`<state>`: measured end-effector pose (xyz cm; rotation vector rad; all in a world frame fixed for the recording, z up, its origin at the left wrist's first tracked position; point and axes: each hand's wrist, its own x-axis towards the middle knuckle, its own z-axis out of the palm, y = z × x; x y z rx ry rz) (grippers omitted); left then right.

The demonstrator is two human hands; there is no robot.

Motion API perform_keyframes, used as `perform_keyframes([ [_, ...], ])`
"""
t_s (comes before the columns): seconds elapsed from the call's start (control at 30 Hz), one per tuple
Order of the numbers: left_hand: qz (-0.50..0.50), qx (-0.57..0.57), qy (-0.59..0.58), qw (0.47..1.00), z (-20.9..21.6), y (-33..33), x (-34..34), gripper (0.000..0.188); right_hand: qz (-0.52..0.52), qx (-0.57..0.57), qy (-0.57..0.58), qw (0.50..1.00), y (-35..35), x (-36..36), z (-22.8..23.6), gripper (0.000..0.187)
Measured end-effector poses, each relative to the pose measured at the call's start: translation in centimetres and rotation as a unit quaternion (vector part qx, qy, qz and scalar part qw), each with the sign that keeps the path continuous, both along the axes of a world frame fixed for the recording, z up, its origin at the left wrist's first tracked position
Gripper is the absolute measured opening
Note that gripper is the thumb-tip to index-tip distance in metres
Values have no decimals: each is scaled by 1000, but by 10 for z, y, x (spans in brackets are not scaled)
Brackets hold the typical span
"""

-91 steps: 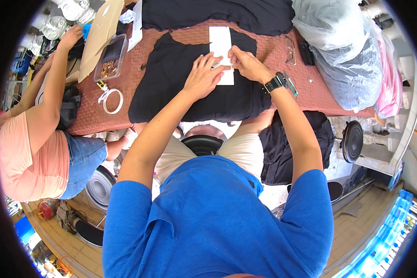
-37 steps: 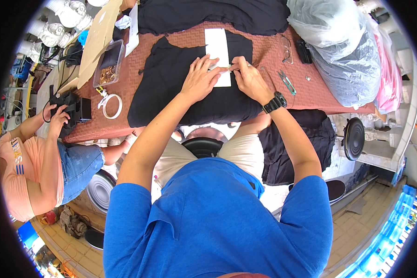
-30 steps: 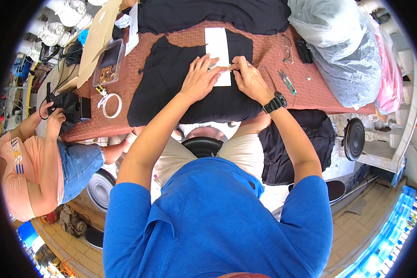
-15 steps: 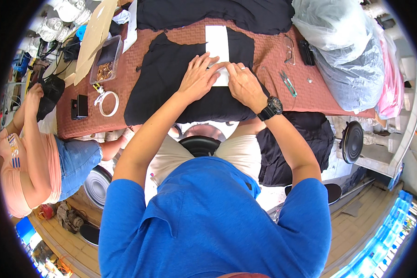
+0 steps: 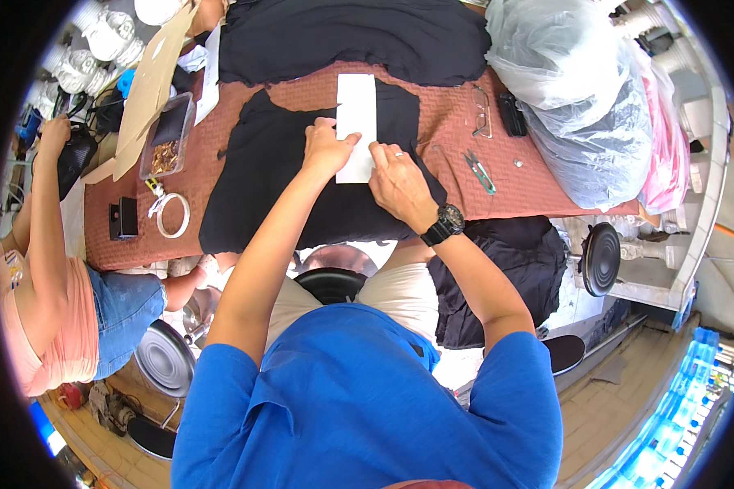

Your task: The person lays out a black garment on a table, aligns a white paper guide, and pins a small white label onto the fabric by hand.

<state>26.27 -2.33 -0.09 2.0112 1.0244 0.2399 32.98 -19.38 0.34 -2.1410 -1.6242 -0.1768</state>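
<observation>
A black cloth piece (image 5: pixel 277 179) with a curved upper edge lies flat on the table before me. On top of it rests a long white paper strip (image 5: pixel 356 102), upright in the view, a small notch in its left edge. My left hand (image 5: pixel 326 153) sits at the strip's left side, fingers bent on the cloth, its thumb apart and reaching onto the paper. At the right edge my right hand (image 5: pixel 401 186), with a ring and a black watch, has bent fingers closed together on the strip's side. Its fingertips are partly hidden.
More black cloth (image 5: pixel 351 37) spreads across the far side. At right are small green-handled snips (image 5: pixel 479 172), eyeglasses (image 5: pixel 482 112) and big plastic bags (image 5: pixel 583 106). At left stand a clear box (image 5: pixel 167 134) and a white ring (image 5: pixel 173 215). A co-worker (image 5: pixel 53 285) sits at left.
My hands have moved apart from their meeting point over the strip to its two sides, uncovering its middle. The whole view has shifted a little.
</observation>
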Motion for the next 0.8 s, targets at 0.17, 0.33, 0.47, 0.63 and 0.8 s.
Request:
perform_keyframes([
  [0.17,15,-59,5,998,-7,13,5,65,2,25,-6,1000,0,-2,-1,40],
  [0.33,-41,-46,32,998,-3,18,7,36,-2,17,8,1000,1,-3,4,39],
  [0.47,-31,114,-42,992,11,7,-3,22,-1,30,11,999,1,-1,1,40],
  [0.63,-33,164,-187,968,90,15,27,22,-5,30,18,999,1,1,3,42],
  [0.8,-85,118,-271,951,92,17,130,25,3,9,35,999,2,1,7,41],
])
